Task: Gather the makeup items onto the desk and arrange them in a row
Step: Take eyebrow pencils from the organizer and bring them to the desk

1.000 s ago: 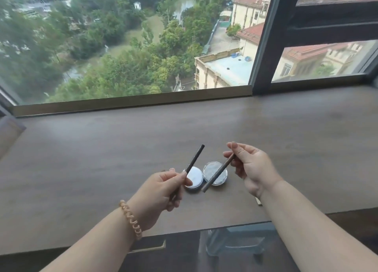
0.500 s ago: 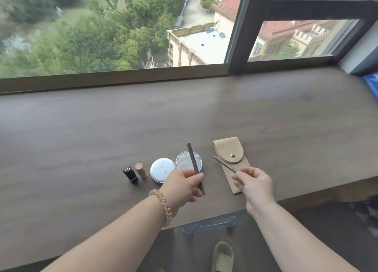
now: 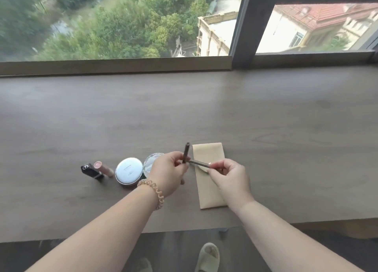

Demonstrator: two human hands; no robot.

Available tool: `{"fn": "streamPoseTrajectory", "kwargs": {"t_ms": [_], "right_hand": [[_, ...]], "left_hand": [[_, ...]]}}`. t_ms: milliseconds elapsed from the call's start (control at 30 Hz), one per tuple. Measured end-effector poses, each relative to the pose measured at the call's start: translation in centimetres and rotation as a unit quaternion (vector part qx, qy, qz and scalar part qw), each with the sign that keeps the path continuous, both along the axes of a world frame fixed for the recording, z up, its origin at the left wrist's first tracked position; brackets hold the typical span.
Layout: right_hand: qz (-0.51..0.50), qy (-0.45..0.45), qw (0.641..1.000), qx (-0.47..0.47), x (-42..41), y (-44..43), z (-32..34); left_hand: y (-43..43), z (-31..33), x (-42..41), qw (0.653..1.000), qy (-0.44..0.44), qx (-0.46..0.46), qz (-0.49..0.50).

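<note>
On the wooden desk (image 3: pixel 204 112) a row runs left to right: a black lipstick (image 3: pixel 91 170), a pink tube (image 3: pixel 103 168), a white round compact (image 3: pixel 128 170) and a clear round jar (image 3: pixel 151 161), partly hidden by my left hand (image 3: pixel 168 173). That hand grips a dark pencil (image 3: pixel 186 151) pointing up. My right hand (image 3: pixel 228 178) pinches a second thin pencil (image 3: pixel 199 163), its tip meeting the first. Both hover over a beige pouch (image 3: pixel 208 181) lying flat.
A window sill (image 3: pixel 114 66) and dark frame post (image 3: pixel 242 36) border the desk's far side. The desk's near edge runs just past my forearms, with the floor and a slipper (image 3: pixel 208 255) below. Bare desk stretches right of the pouch.
The view has tilted down and closer. My hands came together, so the two pencils now touch over the pouch. The pouch's flap is now hidden under my right hand.
</note>
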State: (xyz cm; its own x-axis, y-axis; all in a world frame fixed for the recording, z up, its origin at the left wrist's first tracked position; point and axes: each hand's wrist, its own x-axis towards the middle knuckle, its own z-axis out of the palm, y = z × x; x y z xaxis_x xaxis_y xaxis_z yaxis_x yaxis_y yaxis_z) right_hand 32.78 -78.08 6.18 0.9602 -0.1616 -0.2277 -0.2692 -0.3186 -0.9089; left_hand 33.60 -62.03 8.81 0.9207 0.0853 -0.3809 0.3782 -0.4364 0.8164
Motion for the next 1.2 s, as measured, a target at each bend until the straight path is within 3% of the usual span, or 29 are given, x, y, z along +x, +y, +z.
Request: {"fn": "streamPoseTrajectory", "kwargs": {"t_ms": [133, 233, 300, 400, 467, 633, 767, 833, 967, 1200], "right_hand": [[0.101, -0.175, 0.968, -0.148, -1.6, 0.0, -1.9], [0.156, -0.206, 0.944, -0.205, -2.7, 0.0, -2.8], [0.193, -0.213, 0.929, -0.231, -3.4, 0.3, -2.8], [0.261, -0.184, 0.905, -0.281, -4.5, 1.2, -3.3], [0.284, -0.172, 0.897, -0.294, -5.1, 2.0, -3.9], [0.325, -0.127, 0.883, -0.314, -5.7, 3.4, -4.7], [0.338, -0.076, 0.82, -0.455, -5.7, 3.3, -4.7], [0.328, -0.097, 0.804, -0.486, -5.9, 3.3, -5.0], [0.3, -0.109, 0.807, -0.497, -6.2, 3.5, -4.9], [0.308, -0.119, 0.798, -0.504, -6.4, 3.8, -5.1]], "left_hand": [[-1.2, -0.7, -0.4, 0.998, 0.065, -0.016, 0.012], [-1.1, -0.8, -1.3, 0.999, 0.036, 0.003, -0.013], [-0.7, -1.0, -1.7, 0.987, -0.013, 0.129, -0.099], [-0.9, -1.8, -2.1, 0.906, -0.045, 0.358, -0.221], [-1.4, -2.5, -2.4, 0.867, -0.026, 0.431, -0.247], [-2.0, -3.8, -2.0, 0.856, 0.022, 0.443, -0.266], [-1.3, -4.1, -2.0, 0.853, -0.007, 0.458, -0.249], [-1.0, -4.3, -2.5, 0.857, -0.036, 0.458, -0.234], [-0.8, -4.5, -4.2, 0.856, -0.087, 0.446, -0.245], [-0.2, -4.7, -5.2, 0.861, -0.065, 0.411, -0.293]]}}
